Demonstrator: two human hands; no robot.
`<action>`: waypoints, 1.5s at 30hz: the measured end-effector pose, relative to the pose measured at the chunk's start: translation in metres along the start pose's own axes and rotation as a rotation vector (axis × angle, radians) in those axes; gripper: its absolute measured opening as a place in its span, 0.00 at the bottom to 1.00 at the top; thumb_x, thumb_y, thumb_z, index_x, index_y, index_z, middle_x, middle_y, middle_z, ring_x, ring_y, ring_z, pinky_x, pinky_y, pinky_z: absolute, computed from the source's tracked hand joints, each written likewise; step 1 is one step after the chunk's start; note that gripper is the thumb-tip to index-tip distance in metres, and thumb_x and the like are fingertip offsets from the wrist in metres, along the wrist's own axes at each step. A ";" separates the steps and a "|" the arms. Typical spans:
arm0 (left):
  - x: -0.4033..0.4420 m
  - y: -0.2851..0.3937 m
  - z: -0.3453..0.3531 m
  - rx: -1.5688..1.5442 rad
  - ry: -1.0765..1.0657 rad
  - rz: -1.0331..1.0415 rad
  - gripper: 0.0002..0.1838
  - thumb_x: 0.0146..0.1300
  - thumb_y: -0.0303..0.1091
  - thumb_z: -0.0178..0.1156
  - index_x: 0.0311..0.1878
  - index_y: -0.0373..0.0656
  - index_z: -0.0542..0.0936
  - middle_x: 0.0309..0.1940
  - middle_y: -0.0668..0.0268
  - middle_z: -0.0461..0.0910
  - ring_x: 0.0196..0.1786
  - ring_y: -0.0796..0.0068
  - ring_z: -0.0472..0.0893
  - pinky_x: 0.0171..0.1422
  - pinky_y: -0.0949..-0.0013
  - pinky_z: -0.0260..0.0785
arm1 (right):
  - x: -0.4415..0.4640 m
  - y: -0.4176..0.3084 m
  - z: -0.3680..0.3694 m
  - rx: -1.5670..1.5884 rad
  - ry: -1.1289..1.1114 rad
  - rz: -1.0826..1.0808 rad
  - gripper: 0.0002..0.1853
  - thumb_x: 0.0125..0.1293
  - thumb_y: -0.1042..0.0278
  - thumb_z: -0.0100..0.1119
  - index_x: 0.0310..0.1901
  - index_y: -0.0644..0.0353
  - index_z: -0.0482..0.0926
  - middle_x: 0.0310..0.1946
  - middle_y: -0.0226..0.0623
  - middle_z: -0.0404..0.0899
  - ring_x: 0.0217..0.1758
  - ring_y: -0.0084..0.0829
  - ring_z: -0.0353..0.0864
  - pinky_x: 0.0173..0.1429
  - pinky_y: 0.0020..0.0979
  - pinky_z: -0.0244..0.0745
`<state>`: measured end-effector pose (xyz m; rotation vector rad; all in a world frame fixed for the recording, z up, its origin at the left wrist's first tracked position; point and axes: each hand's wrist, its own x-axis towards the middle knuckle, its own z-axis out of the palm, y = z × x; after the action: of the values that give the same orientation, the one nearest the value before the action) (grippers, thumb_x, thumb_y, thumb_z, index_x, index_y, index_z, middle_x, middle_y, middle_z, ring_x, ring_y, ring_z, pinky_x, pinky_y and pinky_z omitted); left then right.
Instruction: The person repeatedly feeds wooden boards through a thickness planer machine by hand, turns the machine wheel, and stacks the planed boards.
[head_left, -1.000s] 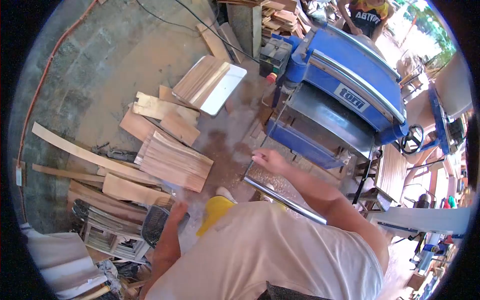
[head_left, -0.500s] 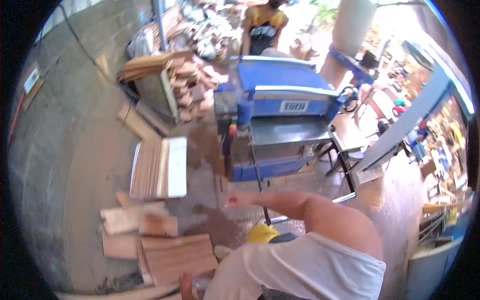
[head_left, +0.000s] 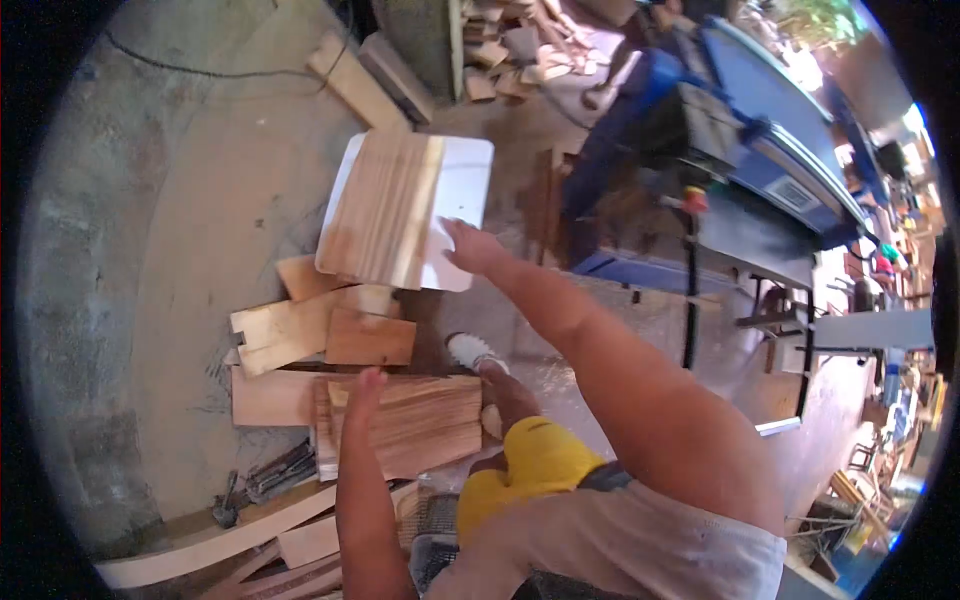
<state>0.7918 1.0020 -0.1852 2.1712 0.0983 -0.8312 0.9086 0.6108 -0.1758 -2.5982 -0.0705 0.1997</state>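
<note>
My right hand [head_left: 468,247] reaches toward a stack of striped wooden boards [head_left: 385,210], which lies on a white panel [head_left: 465,180]. Its fingers are apart with nothing in them, over the panel just right of the boards. Lower down, my left hand [head_left: 366,388] is raised edge-on in front of a second group of wooden boards [head_left: 430,425] on the floor. Its fingers look stretched out, and no object shows in it. Short wood pieces [head_left: 370,336] lie between the two groups.
A blue machine [head_left: 780,160] with a metal bed and a red button [head_left: 694,200] stands at the right. Long wooden strips [head_left: 215,540] lie at lower left. More offcuts [head_left: 510,50] are piled at the top, and a cable [head_left: 200,70] runs along the floor.
My view has turned left and down, so the machine has shifted right. My right hand has come close to the stacked boards, and my left hand has risen higher into view.
</note>
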 end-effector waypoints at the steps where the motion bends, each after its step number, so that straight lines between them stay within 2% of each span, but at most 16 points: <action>1: 0.025 0.023 -0.004 0.108 0.048 0.039 0.24 0.64 0.48 0.58 0.56 0.39 0.74 0.45 0.62 0.79 0.49 0.67 0.77 0.55 0.63 0.69 | 0.024 0.002 0.005 0.056 -0.200 0.174 0.40 0.64 0.48 0.53 0.69 0.65 0.53 0.64 0.60 0.62 0.66 0.55 0.64 0.68 0.44 0.64; 2: 0.048 0.031 -0.013 0.224 0.080 0.075 0.24 0.64 0.44 0.59 0.57 0.39 0.72 0.47 0.63 0.78 0.50 0.67 0.77 0.55 0.65 0.70 | 0.043 -0.001 0.012 0.116 -0.406 0.360 0.39 0.65 0.47 0.53 0.68 0.67 0.54 0.63 0.60 0.63 0.65 0.55 0.65 0.68 0.44 0.63; 4: 0.137 -0.016 -0.012 -0.111 0.091 0.169 0.28 0.63 0.49 0.60 0.59 0.39 0.71 0.52 0.61 0.78 0.53 0.65 0.78 0.54 0.64 0.69 | 0.070 0.011 0.054 0.169 -0.237 0.416 0.41 0.64 0.43 0.54 0.66 0.71 0.57 0.61 0.59 0.66 0.64 0.52 0.68 0.67 0.43 0.64; 6: 0.233 -0.059 -0.021 0.025 0.337 0.285 0.29 0.60 0.48 0.62 0.58 0.38 0.71 0.48 0.58 0.78 0.49 0.63 0.78 0.52 0.65 0.70 | 0.077 0.019 0.098 0.443 -0.065 0.383 0.44 0.62 0.41 0.57 0.66 0.72 0.57 0.62 0.61 0.66 0.64 0.51 0.68 0.68 0.41 0.63; 7: 0.244 -0.024 -0.036 -0.082 0.306 0.151 0.28 0.59 0.46 0.62 0.57 0.38 0.71 0.45 0.57 0.78 0.47 0.62 0.77 0.52 0.63 0.70 | 0.084 0.032 0.130 0.543 -0.041 0.415 0.46 0.60 0.40 0.59 0.67 0.72 0.56 0.62 0.62 0.65 0.65 0.51 0.67 0.68 0.40 0.62; 9: 0.331 -0.054 -0.055 0.064 0.524 0.299 0.24 0.57 0.40 0.62 0.53 0.37 0.72 0.39 0.57 0.76 0.39 0.60 0.76 0.49 0.60 0.71 | 0.092 0.039 0.172 0.704 0.047 0.486 0.49 0.58 0.39 0.62 0.66 0.74 0.55 0.62 0.63 0.65 0.66 0.50 0.66 0.70 0.39 0.60; 11: 0.372 -0.047 -0.082 0.439 0.673 0.138 0.21 0.57 0.40 0.62 0.48 0.34 0.76 0.42 0.53 0.78 0.44 0.56 0.78 0.51 0.58 0.71 | 0.096 0.010 0.137 0.843 0.036 0.618 0.45 0.58 0.46 0.63 0.65 0.74 0.57 0.60 0.63 0.66 0.66 0.51 0.65 0.70 0.40 0.60; 14: 0.432 -0.083 -0.093 0.160 0.499 0.046 0.24 0.60 0.43 0.60 0.50 0.30 0.75 0.40 0.53 0.79 0.45 0.60 0.79 0.52 0.58 0.72 | 0.118 0.028 0.234 0.606 0.389 0.517 0.44 0.60 0.44 0.61 0.66 0.69 0.56 0.60 0.59 0.66 0.61 0.48 0.69 0.65 0.41 0.64; 15: 0.435 -0.088 -0.096 0.107 0.461 0.035 0.24 0.59 0.43 0.61 0.49 0.30 0.75 0.39 0.54 0.79 0.44 0.62 0.79 0.50 0.59 0.72 | 0.106 -0.003 0.158 1.112 0.228 0.489 0.49 0.60 0.46 0.63 0.69 0.72 0.47 0.67 0.63 0.56 0.70 0.47 0.59 0.72 0.39 0.56; 20: 0.417 -0.084 -0.086 -0.043 0.395 0.135 0.21 0.58 0.42 0.64 0.46 0.34 0.75 0.35 0.60 0.77 0.37 0.68 0.77 0.42 0.63 0.72 | 0.107 -0.008 0.189 1.073 0.108 0.622 0.49 0.66 0.44 0.54 0.70 0.74 0.39 0.70 0.65 0.46 0.75 0.49 0.48 0.75 0.36 0.48; 22: 0.395 -0.078 -0.082 -0.066 0.375 0.162 0.20 0.57 0.41 0.65 0.44 0.35 0.75 0.34 0.62 0.77 0.35 0.70 0.77 0.39 0.65 0.72 | 0.109 0.000 0.253 1.038 0.383 0.482 0.41 0.70 0.50 0.50 0.71 0.70 0.43 0.68 0.59 0.55 0.72 0.44 0.55 0.72 0.35 0.53; 24: 0.375 -0.069 -0.074 -0.095 0.351 0.186 0.19 0.57 0.41 0.66 0.43 0.37 0.75 0.32 0.65 0.76 0.32 0.73 0.76 0.36 0.67 0.72 | 0.096 -0.006 0.232 1.026 0.283 0.566 0.34 0.73 0.53 0.46 0.70 0.67 0.51 0.64 0.52 0.64 0.67 0.41 0.62 0.69 0.35 0.56; 26: 0.358 -0.056 -0.065 -0.097 0.334 0.183 0.18 0.56 0.40 0.67 0.41 0.38 0.75 0.30 0.67 0.76 0.30 0.75 0.76 0.33 0.68 0.72 | 0.082 -0.011 0.237 0.960 0.405 0.558 0.32 0.71 0.51 0.48 0.68 0.65 0.56 0.56 0.57 0.72 0.61 0.47 0.71 0.64 0.41 0.65; 33: 0.304 -0.006 -0.046 -0.098 0.317 0.063 0.21 0.55 0.43 0.66 0.42 0.34 0.78 0.31 0.59 0.81 0.37 0.70 0.80 0.40 0.64 0.71 | 0.049 -0.019 0.194 1.058 0.257 0.616 0.28 0.72 0.52 0.44 0.65 0.65 0.61 0.54 0.52 0.73 0.58 0.42 0.73 0.63 0.38 0.65; 40: 0.208 -0.037 0.067 -0.083 0.424 -0.155 0.29 0.54 0.54 0.65 0.43 0.33 0.79 0.39 0.50 0.80 0.44 0.56 0.80 0.50 0.56 0.70 | -0.044 0.054 0.205 0.943 0.164 0.733 0.27 0.72 0.52 0.47 0.64 0.63 0.64 0.55 0.46 0.73 0.60 0.37 0.69 0.65 0.36 0.62; 45: 0.176 -0.069 0.099 -0.298 0.164 -0.192 0.36 0.58 0.60 0.60 0.55 0.34 0.73 0.51 0.51 0.77 0.55 0.58 0.76 0.58 0.60 0.67 | -0.117 0.079 0.207 1.158 0.071 0.713 0.25 0.71 0.54 0.50 0.62 0.63 0.68 0.50 0.38 0.77 0.54 0.33 0.74 0.60 0.34 0.68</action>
<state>0.8545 0.9456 -0.3811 1.9625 0.4893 -0.6926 0.7620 0.6370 -0.3772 -1.3750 0.7695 0.2831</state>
